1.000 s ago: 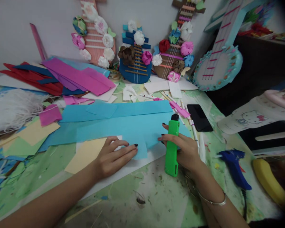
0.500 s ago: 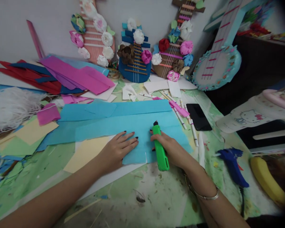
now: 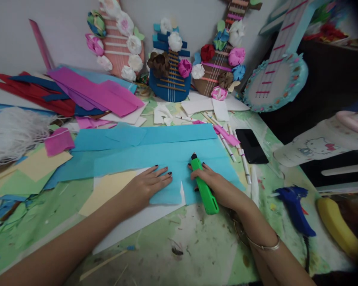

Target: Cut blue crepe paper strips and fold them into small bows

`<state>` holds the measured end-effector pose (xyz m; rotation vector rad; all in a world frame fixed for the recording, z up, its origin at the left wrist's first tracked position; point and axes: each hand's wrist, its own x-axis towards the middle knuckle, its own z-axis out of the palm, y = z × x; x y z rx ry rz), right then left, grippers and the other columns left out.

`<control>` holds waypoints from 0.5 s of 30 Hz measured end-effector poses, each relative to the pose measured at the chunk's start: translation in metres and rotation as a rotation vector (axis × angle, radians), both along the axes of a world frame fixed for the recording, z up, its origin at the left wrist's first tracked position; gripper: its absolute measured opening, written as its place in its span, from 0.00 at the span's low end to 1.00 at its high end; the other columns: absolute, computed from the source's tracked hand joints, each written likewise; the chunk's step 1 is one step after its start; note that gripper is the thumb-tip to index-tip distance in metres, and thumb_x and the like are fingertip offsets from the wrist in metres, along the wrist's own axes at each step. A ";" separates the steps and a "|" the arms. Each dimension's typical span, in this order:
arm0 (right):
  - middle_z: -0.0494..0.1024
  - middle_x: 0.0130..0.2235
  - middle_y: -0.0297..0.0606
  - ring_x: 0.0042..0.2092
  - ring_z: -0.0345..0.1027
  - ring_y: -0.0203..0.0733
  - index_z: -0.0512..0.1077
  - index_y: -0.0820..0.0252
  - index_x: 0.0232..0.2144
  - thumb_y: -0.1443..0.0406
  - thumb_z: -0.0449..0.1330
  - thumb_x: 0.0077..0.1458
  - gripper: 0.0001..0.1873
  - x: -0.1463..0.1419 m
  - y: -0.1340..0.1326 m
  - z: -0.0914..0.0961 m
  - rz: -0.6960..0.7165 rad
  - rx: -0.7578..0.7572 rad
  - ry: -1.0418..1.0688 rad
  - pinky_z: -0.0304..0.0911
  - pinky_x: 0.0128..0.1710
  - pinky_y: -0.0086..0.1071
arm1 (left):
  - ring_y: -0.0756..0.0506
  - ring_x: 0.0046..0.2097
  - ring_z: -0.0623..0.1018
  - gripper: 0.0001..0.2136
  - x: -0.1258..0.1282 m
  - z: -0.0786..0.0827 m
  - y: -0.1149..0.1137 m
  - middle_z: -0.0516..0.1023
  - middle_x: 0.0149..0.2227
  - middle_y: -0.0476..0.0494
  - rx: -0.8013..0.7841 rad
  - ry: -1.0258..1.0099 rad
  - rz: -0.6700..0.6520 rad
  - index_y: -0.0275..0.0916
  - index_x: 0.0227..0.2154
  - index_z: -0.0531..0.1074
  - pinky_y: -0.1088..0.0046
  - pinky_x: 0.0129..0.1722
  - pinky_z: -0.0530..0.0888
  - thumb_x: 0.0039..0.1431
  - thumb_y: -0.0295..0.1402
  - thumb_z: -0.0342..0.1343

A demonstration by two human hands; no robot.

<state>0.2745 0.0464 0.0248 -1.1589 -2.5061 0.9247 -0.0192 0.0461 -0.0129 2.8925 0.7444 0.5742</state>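
Observation:
My right hand (image 3: 220, 186) is closed round a green utility knife (image 3: 205, 190) whose black tip rests on a sheet of light blue crepe paper (image 3: 155, 155). A short slit shows in the paper's near edge, just left of the knife. My left hand (image 3: 147, 184) lies flat, fingers stretched out, pressing the blue paper down to the left of that slit. Under the blue paper lie a white sheet (image 3: 143, 220) and a cream sheet (image 3: 107, 192).
Behind stand several paper guitars with paper flowers (image 3: 170, 67). Pink, red and blue paper piles (image 3: 86, 93) lie at the back left, white shreds (image 3: 12, 133) at left. A black phone (image 3: 251, 146), white pens (image 3: 241, 159), a blue glue gun (image 3: 294, 208) and a yellow object (image 3: 337, 226) sit at right.
My right hand brought the knife from upright at the paper's right to its tip on the blue paper and drew it toward me, and the slit opened. My left hand shifted slightly up onto the paper.

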 end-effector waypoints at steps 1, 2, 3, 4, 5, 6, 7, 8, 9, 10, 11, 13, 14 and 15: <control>0.76 0.45 0.36 0.58 0.62 0.42 0.65 0.53 0.47 0.75 0.50 0.56 0.18 0.000 0.000 0.000 0.002 0.003 -0.003 0.43 0.66 0.44 | 0.38 0.62 0.66 0.22 0.000 0.000 0.000 0.72 0.56 0.37 -0.006 0.001 -0.002 0.37 0.62 0.57 0.48 0.58 0.66 0.65 0.25 0.45; 0.75 0.48 0.37 0.58 0.62 0.43 0.65 0.54 0.47 0.75 0.51 0.56 0.18 0.000 0.001 0.000 0.005 0.007 -0.009 0.43 0.66 0.45 | 0.39 0.62 0.65 0.22 0.000 0.000 0.000 0.72 0.56 0.37 -0.014 0.003 -0.004 0.38 0.62 0.56 0.48 0.59 0.65 0.65 0.25 0.45; 0.74 0.51 0.38 0.59 0.62 0.43 0.65 0.54 0.47 0.75 0.51 0.56 0.18 0.000 0.001 -0.001 0.008 0.010 -0.013 0.44 0.66 0.45 | 0.39 0.63 0.65 0.23 -0.001 -0.001 0.000 0.71 0.57 0.38 -0.022 0.001 -0.006 0.39 0.63 0.55 0.48 0.59 0.65 0.65 0.25 0.45; 0.72 0.53 0.38 0.58 0.62 0.43 0.65 0.54 0.46 0.75 0.51 0.56 0.18 0.000 0.001 -0.001 0.012 0.014 -0.016 0.44 0.66 0.46 | 0.40 0.63 0.64 0.24 -0.001 -0.001 0.000 0.71 0.57 0.38 -0.032 -0.001 -0.007 0.40 0.63 0.54 0.49 0.60 0.64 0.65 0.24 0.44; 0.71 0.54 0.38 0.58 0.63 0.43 0.65 0.53 0.46 0.76 0.51 0.56 0.18 0.000 0.002 -0.001 0.015 0.017 -0.016 0.44 0.66 0.46 | 0.41 0.64 0.63 0.24 -0.001 -0.001 0.000 0.71 0.57 0.39 -0.039 -0.005 -0.006 0.41 0.63 0.54 0.50 0.61 0.63 0.65 0.23 0.43; 0.71 0.55 0.38 0.58 0.63 0.43 0.65 0.53 0.46 0.76 0.51 0.56 0.19 0.001 0.002 -0.002 0.018 0.021 -0.012 0.44 0.66 0.47 | 0.41 0.64 0.63 0.24 -0.002 -0.001 0.000 0.71 0.57 0.39 -0.044 -0.008 -0.004 0.41 0.64 0.54 0.50 0.61 0.63 0.65 0.23 0.43; 0.70 0.55 0.38 0.57 0.64 0.43 0.65 0.52 0.46 0.76 0.52 0.56 0.19 0.001 0.002 -0.003 0.020 0.024 -0.007 0.44 0.66 0.47 | 0.42 0.64 0.63 0.25 -0.002 -0.001 0.001 0.71 0.57 0.39 -0.049 -0.007 -0.002 0.41 0.64 0.53 0.50 0.61 0.63 0.65 0.22 0.43; 0.70 0.55 0.38 0.57 0.64 0.43 0.65 0.52 0.47 0.76 0.52 0.56 0.19 0.001 0.002 -0.003 0.020 0.023 -0.003 0.45 0.66 0.47 | 0.42 0.64 0.63 0.25 -0.003 0.000 0.001 0.71 0.57 0.39 -0.052 -0.005 -0.002 0.41 0.64 0.54 0.51 0.61 0.63 0.65 0.22 0.43; 0.70 0.56 0.37 0.56 0.65 0.42 0.65 0.52 0.47 0.76 0.52 0.55 0.19 0.002 0.002 -0.004 0.019 0.022 0.001 0.46 0.66 0.46 | 0.42 0.64 0.63 0.25 -0.003 0.000 0.001 0.71 0.57 0.39 -0.057 0.000 -0.005 0.41 0.64 0.54 0.51 0.62 0.63 0.65 0.22 0.43; 0.70 0.56 0.37 0.56 0.65 0.42 0.65 0.52 0.47 0.76 0.51 0.55 0.19 0.002 0.002 -0.005 0.018 0.021 0.000 0.47 0.66 0.46 | 0.42 0.64 0.63 0.25 -0.003 0.000 0.001 0.70 0.58 0.39 -0.062 0.003 -0.008 0.42 0.64 0.53 0.51 0.62 0.63 0.65 0.22 0.44; 0.69 0.56 0.37 0.56 0.65 0.42 0.65 0.52 0.47 0.76 0.51 0.56 0.19 0.003 0.002 -0.005 0.017 0.018 -0.005 0.48 0.66 0.45 | 0.42 0.64 0.62 0.25 -0.004 0.000 0.001 0.70 0.58 0.39 -0.067 0.005 -0.012 0.42 0.64 0.53 0.51 0.62 0.62 0.65 0.22 0.44; 0.70 0.56 0.37 0.58 0.64 0.42 0.65 0.52 0.47 0.76 0.51 0.56 0.19 0.004 0.003 -0.005 0.019 0.019 -0.020 0.47 0.66 0.46 | 0.42 0.64 0.62 0.25 -0.004 0.000 0.001 0.70 0.58 0.40 -0.070 0.000 -0.008 0.42 0.64 0.53 0.51 0.62 0.62 0.65 0.22 0.44; 0.71 0.56 0.37 0.58 0.63 0.43 0.65 0.52 0.47 0.76 0.51 0.57 0.19 0.004 0.003 -0.005 0.020 0.023 -0.024 0.45 0.66 0.46 | 0.42 0.64 0.62 0.25 -0.004 -0.001 0.001 0.70 0.58 0.40 -0.064 -0.009 -0.004 0.42 0.63 0.54 0.51 0.62 0.62 0.65 0.22 0.44; 0.71 0.55 0.37 0.59 0.62 0.43 0.65 0.52 0.47 0.76 0.51 0.57 0.19 0.004 0.003 -0.004 0.022 0.027 -0.026 0.44 0.67 0.47 | 0.42 0.64 0.62 0.24 -0.004 -0.001 0.002 0.70 0.58 0.40 -0.058 -0.014 -0.003 0.42 0.63 0.54 0.51 0.62 0.62 0.65 0.23 0.43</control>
